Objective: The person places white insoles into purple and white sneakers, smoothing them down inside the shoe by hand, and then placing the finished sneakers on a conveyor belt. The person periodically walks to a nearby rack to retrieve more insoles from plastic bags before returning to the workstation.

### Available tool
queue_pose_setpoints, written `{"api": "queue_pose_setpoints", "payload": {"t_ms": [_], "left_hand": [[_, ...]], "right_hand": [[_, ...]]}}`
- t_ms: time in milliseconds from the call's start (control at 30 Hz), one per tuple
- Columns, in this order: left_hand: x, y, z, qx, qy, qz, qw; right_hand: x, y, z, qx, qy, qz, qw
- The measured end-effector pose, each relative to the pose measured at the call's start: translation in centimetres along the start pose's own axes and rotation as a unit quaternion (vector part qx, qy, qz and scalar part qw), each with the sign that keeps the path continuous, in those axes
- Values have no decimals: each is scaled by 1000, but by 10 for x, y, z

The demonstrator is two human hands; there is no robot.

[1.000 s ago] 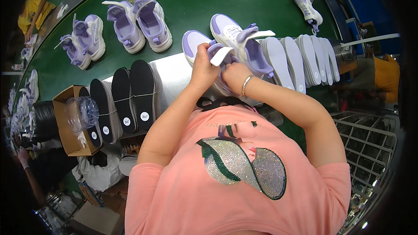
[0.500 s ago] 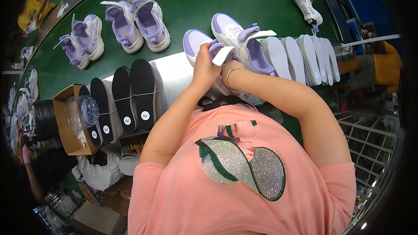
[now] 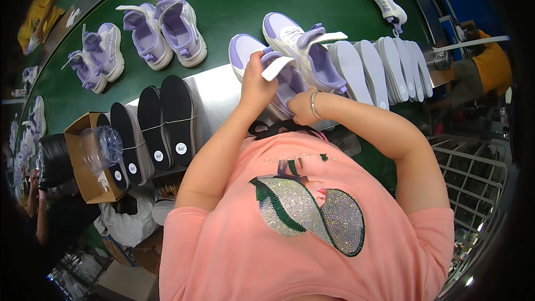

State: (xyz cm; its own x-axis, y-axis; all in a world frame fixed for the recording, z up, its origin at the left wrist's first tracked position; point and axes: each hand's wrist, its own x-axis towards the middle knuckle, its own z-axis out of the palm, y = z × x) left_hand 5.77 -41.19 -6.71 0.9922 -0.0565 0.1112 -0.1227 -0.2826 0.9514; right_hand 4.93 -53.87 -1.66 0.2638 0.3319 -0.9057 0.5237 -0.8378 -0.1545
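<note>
At the near edge of the green conveyor belt [image 3: 234,0], a lilac-and-white sneaker [image 3: 262,58] is steadied — tongue pinched back by the left hand [image 3: 257,81], heel gripped closed by the right hand [image 3: 304,108] — so the opening stays accessible.

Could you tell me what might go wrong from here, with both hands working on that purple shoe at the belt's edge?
The left hand and right hand hold the purple shoe against its mate, so a tug might nudge the mate. The white insoles lean in a row just beside; an elbow swing could topple them. The banded black insoles sit near the ledge's edge and might slide off.
</note>
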Motion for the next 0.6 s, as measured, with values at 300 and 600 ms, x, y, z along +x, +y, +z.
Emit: {"api": "queue_pose_setpoints", "payload": {"t_ms": [300, 600], "left_hand": [[4, 4, -19, 11, 0, -6, 1000], [12, 58, -56, 214, 210, 198, 933]], "right_hand": [[-22, 12, 23, 213, 363, -175, 890], [-36, 71, 76, 127, 478, 134, 859]]}}
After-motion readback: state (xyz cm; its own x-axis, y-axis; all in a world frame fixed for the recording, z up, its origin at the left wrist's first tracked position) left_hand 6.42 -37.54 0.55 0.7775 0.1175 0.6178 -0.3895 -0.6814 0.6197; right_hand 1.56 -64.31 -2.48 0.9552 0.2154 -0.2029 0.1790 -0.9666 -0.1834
